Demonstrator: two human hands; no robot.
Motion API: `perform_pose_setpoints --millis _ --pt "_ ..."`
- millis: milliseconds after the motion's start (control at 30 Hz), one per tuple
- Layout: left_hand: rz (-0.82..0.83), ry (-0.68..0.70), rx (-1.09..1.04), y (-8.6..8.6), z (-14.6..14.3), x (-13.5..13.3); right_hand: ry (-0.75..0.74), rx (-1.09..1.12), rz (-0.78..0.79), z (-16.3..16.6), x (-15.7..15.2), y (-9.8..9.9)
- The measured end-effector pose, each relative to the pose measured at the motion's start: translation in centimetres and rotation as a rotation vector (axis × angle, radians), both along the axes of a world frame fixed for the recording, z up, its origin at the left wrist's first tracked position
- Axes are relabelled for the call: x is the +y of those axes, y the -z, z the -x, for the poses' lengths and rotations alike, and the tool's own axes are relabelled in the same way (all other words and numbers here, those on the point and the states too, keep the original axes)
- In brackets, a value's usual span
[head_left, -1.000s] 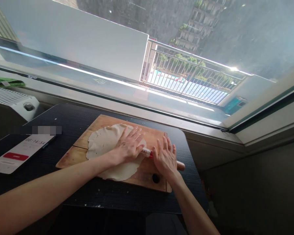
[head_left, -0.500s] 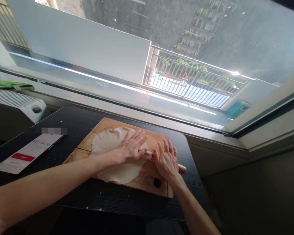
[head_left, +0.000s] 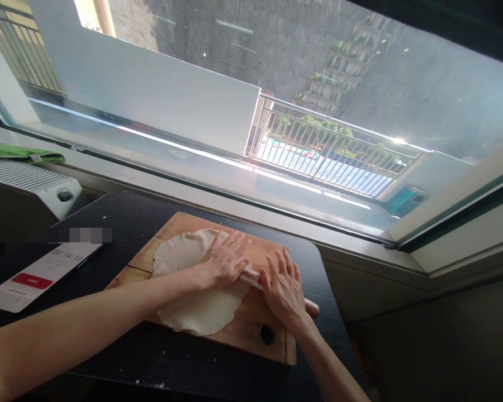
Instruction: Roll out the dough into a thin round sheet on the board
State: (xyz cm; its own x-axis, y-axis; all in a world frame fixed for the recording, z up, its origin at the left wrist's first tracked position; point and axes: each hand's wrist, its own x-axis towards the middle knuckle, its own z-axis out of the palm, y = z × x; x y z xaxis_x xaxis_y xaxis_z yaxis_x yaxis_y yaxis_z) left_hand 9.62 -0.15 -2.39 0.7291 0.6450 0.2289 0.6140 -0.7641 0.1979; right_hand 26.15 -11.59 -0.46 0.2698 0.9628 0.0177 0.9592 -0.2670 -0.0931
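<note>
Just now we see the rolling pin (head_left: 254,277) lying at a slightly steeper slant across the board than half a second ago, and less of its red print shows in the gap between our hands, so it seems to have turned a little under us; for the rolling in hand we judge this to be one small part of a stroke, since the dough (head_left: 182,259) keeps much the same outline; our left hand (head_left: 227,259) lies palm down with fingers stretched out, hiding that end of the pin over the dough's right part; our right hand (head_left: 283,287) is flat on the pin too, fingers spread, and neither hand is clenched round it; the dough spreads beneath and to the left of the left hand, thin and uneven at its rim, while the cutting board (head_left: 255,321) lies under both hands, its hole (head_left: 267,335) on the near side of the right one; the pin's wooden end pokes out beyond the right hand; against the earlier frame, the board, hands and phone (head_left: 25,285), well to the left of our grip, sit lower in view, which suggests that the head has tipped up
</note>
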Motion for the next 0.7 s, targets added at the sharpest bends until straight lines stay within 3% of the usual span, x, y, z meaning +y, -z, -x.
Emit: perform_pose_setpoints --millis 133,267,333,467,533,700 --pt "0.114 -0.110 0.059 -1.2 -2.5 2.7 0.103 -0.002 -0.041 -1.5 3.1 -0.5" --pt "0.065 -0.204 -0.003 -3.7 -5.7 5.6 0.244 0.003 -0.062 -3.2 7.1 -1.8" --pt "0.024 -0.162 -0.030 -3.5 -5.2 5.1 0.204 -0.019 -0.109 -3.0 6.6 -1.7" --pt "-0.001 -0.039 -0.008 -1.0 -2.2 2.9 -0.011 -0.094 -0.227 -1.8 2.8 0.2" --pt "0.021 -0.046 0.009 -0.3 -1.8 2.8 -0.051 -0.117 -0.247 -1.7 2.4 0.7" --pt "0.051 -0.242 -0.029 -2.5 -4.4 5.6 0.164 -0.041 -0.180 -3.0 7.2 -0.7"
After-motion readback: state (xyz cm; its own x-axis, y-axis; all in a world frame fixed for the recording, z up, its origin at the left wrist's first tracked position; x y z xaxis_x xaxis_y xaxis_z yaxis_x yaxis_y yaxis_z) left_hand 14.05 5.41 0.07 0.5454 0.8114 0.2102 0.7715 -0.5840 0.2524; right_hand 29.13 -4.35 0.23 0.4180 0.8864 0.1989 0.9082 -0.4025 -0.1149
